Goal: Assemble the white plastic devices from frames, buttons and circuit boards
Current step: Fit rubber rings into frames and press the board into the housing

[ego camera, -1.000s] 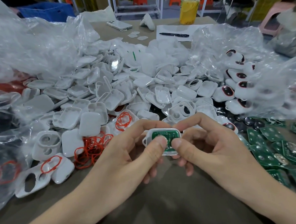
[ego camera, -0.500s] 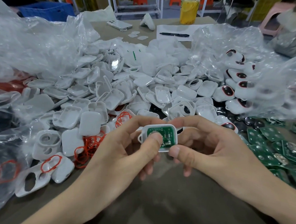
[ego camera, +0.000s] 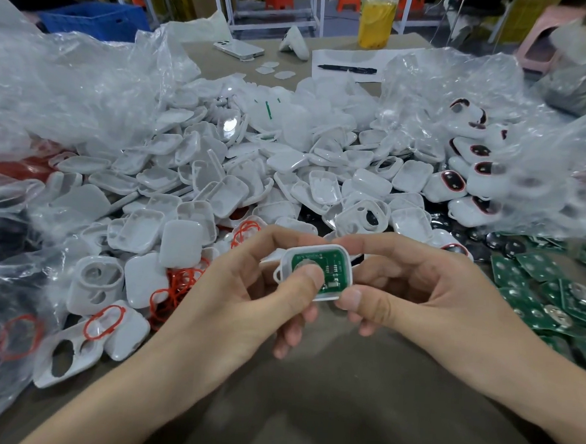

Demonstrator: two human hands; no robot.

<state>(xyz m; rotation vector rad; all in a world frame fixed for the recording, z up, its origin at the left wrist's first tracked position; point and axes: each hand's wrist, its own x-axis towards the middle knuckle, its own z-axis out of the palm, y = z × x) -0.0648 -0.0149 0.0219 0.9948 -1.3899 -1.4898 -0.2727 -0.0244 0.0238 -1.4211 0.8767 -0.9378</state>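
Observation:
Both hands hold one white plastic frame (ego camera: 346, 259) above the table, with a green circuit board (ego camera: 335, 270) lying inside it, face up. My left hand (ego camera: 246, 287) grips the frame's left side and its thumb presses on the board. My right hand (ego camera: 417, 291) pinches the frame's right side between thumb and forefinger. A heap of white covers and frames (ego camera: 239, 184) fills the table behind. Loose green circuit boards (ego camera: 551, 299) lie at the right. Red rubber rings (ego camera: 178, 283) lie among the white parts at the left.
White devices with dark red-rimmed buttons (ego camera: 458, 184) sit in a clear plastic bag (ego camera: 545, 175) at the right. More clear bags (ego camera: 52, 97) lie at the left. At the back are a phone (ego camera: 238, 49), a pen (ego camera: 347, 68) on paper, and a yellow drink (ego camera: 377, 21).
The frame with the board has risen a little and turned slightly in my hands. My left thumb keeps pressing on the board.

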